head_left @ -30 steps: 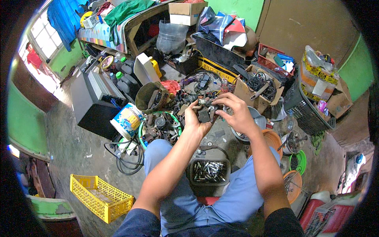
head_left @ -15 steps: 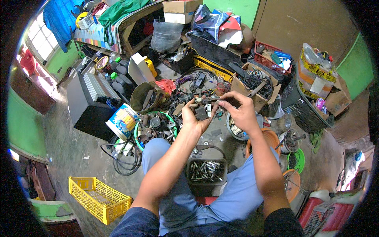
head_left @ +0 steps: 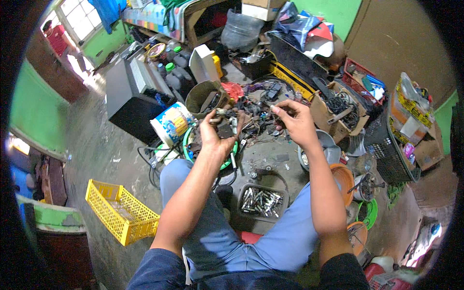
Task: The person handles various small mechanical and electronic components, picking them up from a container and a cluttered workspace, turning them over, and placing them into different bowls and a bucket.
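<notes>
My left hand (head_left: 213,137) is raised over the clutter, palm up, fingers curled round a dark block-shaped part (head_left: 225,129) with small metal fittings. To its right my right hand (head_left: 296,124) is apart from it, thumb and forefinger pinched on a small pale piece (head_left: 274,108), too small to name. Between my knees stands a grey tray (head_left: 286,207) of many small shiny metal cylinders. Under my left hand a green-rimmed basin (head_left: 189,140) of dark parts is partly hidden.
A yellow crate (head_left: 140,227) lies at left. Near it are a blue-white bucket (head_left: 170,124) and a black cabinet (head_left: 126,104). To the right stand a grey basin (head_left: 328,145), an orange basin (head_left: 344,181), a carton of cables (head_left: 360,126) and a dark basket (head_left: 386,154). A person (head_left: 58,41) is at the doorway.
My right hand has drawn away from the left hand with a small pale piece in its fingertips. My left hand keeps the dark part. The view has turned leftward.
</notes>
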The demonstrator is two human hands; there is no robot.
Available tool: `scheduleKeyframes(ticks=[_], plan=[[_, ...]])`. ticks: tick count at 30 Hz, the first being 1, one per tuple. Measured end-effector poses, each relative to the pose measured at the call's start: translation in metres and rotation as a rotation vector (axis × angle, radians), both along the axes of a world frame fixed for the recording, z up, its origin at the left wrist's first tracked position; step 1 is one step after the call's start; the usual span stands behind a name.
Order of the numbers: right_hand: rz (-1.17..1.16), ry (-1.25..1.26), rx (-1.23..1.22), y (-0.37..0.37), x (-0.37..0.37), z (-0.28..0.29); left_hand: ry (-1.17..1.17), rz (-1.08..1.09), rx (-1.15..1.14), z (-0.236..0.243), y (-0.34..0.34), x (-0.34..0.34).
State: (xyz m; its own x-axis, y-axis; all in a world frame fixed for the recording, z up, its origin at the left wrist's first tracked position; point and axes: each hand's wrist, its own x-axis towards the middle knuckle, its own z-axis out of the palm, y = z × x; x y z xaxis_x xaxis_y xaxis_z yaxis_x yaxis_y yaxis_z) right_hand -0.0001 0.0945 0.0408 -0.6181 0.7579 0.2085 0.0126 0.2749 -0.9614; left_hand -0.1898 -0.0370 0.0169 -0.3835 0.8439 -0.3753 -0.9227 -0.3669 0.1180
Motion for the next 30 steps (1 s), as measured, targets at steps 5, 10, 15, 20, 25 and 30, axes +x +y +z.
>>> scheduleKeyframes(ticks=[5,10,15,20,25,30], plan=[[0.082,-0.277,0.226,-0.018,-0.055,-0.028,0.035,0.214,-0.064,-0.026,-0.047,-0.06],[0.12,-0.392,0.286,-0.033,-0.096,-0.089,0.063,0.284,-0.154,-0.033,-0.059,-0.08],[0.155,-0.513,0.213,-0.048,-0.132,-0.15,-0.013,0.292,-0.082,-0.044,-0.058,-0.099],[0.16,-0.565,0.077,-0.065,-0.154,-0.188,0.009,0.343,-0.089,-0.044,-0.059,-0.108],[0.129,-0.493,0.034,-0.071,-0.172,-0.227,-0.023,0.352,-0.05,-0.045,-0.057,-0.115],[-0.083,-0.329,0.021,-0.079,-0.182,-0.271,-0.091,0.315,0.01,-0.051,-0.045,-0.115]])
